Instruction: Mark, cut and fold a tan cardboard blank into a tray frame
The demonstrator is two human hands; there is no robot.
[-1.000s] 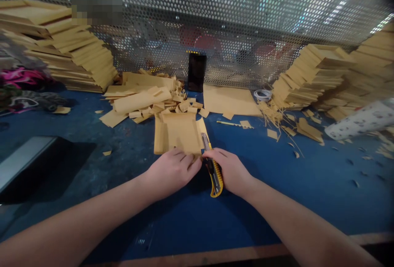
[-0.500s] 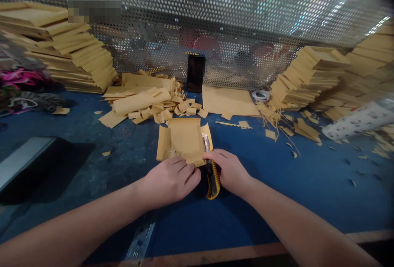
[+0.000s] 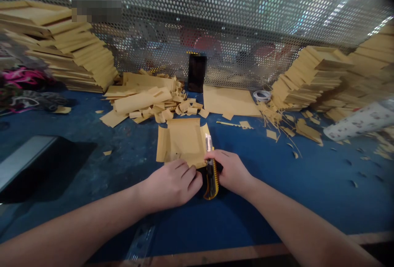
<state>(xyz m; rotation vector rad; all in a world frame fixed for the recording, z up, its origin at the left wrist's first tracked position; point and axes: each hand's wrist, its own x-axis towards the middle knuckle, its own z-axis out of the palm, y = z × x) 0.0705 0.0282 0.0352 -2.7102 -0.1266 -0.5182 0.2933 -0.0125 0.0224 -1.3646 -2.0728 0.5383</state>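
Note:
A small tan cardboard tray (image 3: 184,137) with raised side flaps lies in front of me on the blue tabletop. My left hand (image 3: 175,181) is closed at its near edge, fingers curled over the cardboard; the fingertips are hidden. A yellow-and-black utility knife (image 3: 211,176) is gripped in my right hand (image 3: 229,170), its metal blade end pointing away from me along the tray's right flap. My right thumb rests on the knife near the tray's near right corner.
Behind the tray lie a heap of cardboard scraps (image 3: 143,100), a phone (image 3: 196,73) propped upright and a flat cardboard sheet (image 3: 230,100). Cardboard stacks (image 3: 83,53) rise on both sides. A dark box (image 3: 33,160) sits left, a patterned roll (image 3: 360,121) right, a ruler (image 3: 141,240) near the front edge.
The utility knife has turned slightly more upright, its lower end shifting a little left. My left hand has moved slightly down; its grip on the tray edge looks the same.

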